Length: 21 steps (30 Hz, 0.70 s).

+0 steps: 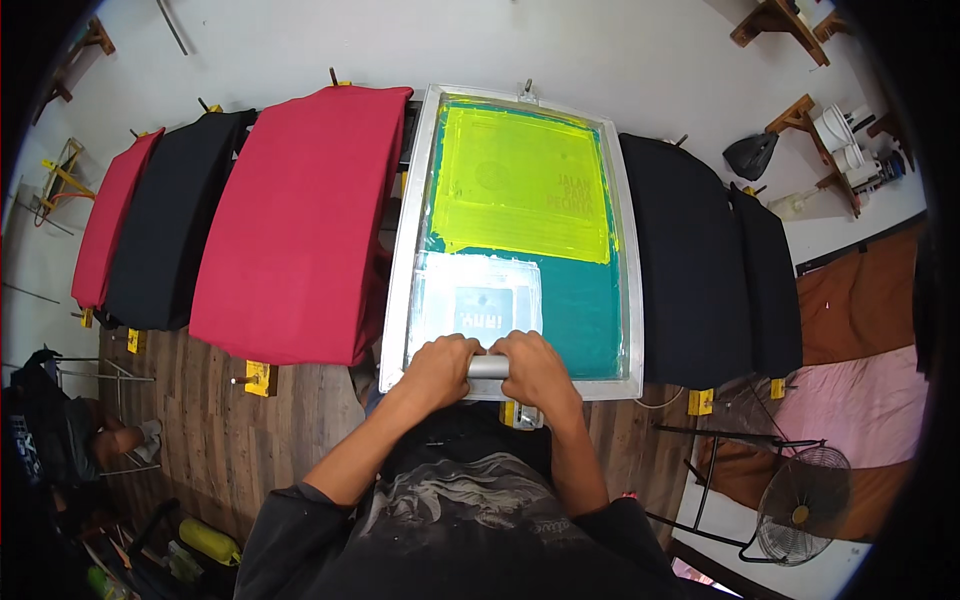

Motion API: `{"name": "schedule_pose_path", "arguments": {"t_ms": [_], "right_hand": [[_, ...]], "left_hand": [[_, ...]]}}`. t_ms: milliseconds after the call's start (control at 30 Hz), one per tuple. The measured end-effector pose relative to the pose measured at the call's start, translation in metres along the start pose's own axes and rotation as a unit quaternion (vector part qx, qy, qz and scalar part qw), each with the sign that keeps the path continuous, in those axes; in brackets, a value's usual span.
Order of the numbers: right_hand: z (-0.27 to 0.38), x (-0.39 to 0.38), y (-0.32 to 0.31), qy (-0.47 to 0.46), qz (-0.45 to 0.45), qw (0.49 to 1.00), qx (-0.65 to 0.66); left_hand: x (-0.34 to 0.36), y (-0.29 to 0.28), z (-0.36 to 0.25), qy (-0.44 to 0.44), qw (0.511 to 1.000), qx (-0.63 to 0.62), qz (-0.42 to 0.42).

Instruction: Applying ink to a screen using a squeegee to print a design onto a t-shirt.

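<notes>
If uneven pressure were put on the squeegee [488, 368] by the left hand [442, 370] and the right hand [532, 368], both of which are clamped around its handle, the white paint [437, 300] could be smeared or left patchy. The squeegee is held at the near end of the framed screen [629, 300]; between the fists a smooth, silver-grey bar is seen, while its lower edge is hidden.
</notes>
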State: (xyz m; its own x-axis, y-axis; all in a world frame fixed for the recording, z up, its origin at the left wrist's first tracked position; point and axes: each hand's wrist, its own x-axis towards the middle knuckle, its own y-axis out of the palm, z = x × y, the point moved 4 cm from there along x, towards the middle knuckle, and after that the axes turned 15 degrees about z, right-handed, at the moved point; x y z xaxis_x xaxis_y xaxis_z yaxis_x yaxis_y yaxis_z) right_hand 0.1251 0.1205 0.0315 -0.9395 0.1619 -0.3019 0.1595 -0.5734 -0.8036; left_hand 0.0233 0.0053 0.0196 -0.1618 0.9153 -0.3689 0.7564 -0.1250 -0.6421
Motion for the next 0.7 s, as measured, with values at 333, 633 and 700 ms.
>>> {"name": "schedule_pose_path", "arguments": {"t_ms": [333, 633, 700], "right_hand": [[-0.006, 0.053, -0.02, 0.033, -0.005, 0.997, -0.076], [0.021, -0.012, 0.017, -0.006, -0.031, 0.999, -0.029], [0.018, 0.001, 0.003, 0.021, 0.026, 0.999, -0.034]], "left_hand": [[0.047, -0.029, 0.027, 0.013, 0.996, 0.025, -0.079], [-0.022, 0.006, 0.001, 0.028, 0.997, -0.014, -0.067], [-0.014, -0.004, 0.003, 0.009, 1.0, -0.015, -0.016]]}}
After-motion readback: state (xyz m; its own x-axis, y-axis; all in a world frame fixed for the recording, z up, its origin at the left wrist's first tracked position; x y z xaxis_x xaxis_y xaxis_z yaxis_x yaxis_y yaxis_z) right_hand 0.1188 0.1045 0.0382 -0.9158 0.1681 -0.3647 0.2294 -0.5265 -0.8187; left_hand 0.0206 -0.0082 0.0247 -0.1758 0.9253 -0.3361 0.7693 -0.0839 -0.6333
